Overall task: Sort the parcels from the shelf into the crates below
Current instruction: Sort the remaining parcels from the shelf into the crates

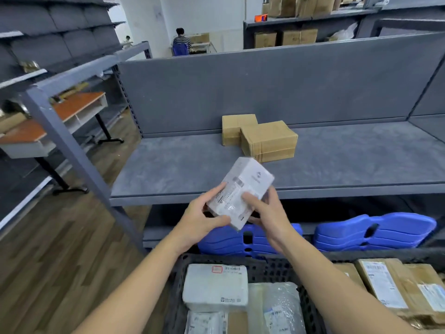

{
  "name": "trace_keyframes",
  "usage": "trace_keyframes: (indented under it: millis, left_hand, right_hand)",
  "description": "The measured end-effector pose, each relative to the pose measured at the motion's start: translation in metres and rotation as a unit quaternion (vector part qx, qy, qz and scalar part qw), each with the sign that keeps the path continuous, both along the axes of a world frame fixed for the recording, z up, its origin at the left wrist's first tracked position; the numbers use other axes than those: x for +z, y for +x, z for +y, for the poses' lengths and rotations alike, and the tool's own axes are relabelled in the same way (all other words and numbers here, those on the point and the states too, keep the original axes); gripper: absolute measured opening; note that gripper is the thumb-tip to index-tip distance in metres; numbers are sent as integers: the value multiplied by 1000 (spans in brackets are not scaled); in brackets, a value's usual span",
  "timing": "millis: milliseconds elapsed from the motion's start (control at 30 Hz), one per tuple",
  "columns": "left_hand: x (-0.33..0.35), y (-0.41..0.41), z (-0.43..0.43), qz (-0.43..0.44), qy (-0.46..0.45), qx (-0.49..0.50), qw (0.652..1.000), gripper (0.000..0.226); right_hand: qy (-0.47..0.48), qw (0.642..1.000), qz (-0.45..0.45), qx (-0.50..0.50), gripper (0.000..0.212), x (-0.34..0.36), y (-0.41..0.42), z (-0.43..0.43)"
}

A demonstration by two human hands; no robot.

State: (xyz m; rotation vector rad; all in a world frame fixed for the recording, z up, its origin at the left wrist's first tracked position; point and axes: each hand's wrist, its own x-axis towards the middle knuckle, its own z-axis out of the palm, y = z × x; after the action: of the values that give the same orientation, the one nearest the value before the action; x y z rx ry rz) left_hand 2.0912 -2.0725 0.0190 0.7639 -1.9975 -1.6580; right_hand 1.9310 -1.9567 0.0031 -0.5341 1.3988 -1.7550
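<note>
Item: white parcel, one, held in front of the shelf edge. I see both hands on it: left hand curled round its lower left end, right hand gripping its right side. Cardboard boxes: two, touching, on the shelf. Blue crates: two stacks below. Black crate: one, holding wrapped parcels.

Grey shelf across centre of frame. Lying on it, upper centre: two brown boxes, touching; rear box partly behind front box. Bottom of frame: black crate holding parcels.
</note>
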Motion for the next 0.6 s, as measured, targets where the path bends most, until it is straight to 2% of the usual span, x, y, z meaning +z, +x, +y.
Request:
trace_keyframes:
  millis: [67, 100, 233, 300, 400, 500, 600]
  left_hand:
    - [6, 12, -7, -33, -38, -28, 998, 81]
    - [8, 18, -9, -44, -52, -33, 997, 81]
    - [8, 35, -10, -60, -77, -30, 995, 88]
    - [3, 40, -8, -58, -93, -17, 994, 91]
    - [-7, 46, -3, -66, -154, 15, 986, 89]
    - [-15, 47, 6, -60, -280, 50, 957, 76]
    - [-14, 47, 9, -26, -331, 62, 941, 67]
  right_hand:
    - [-16, 1000, 11, 3, 80, -2, -15, 10]
    - [-17, 999, 27, 20, 82, -3, -20, 15]
    - [-9, 990, 98, 96, 50, -5, -25, 29]
    - [-9, 991, 82, 102, 44, -10, -24, 33]
    - [-6, 995, 11, 99, 41, -13, -22, 38]
    - [-8, 994, -35, 103, 36, -16, -21, 39]
    - [-38, 993, -45, 100, 32, -10, -18, 40]
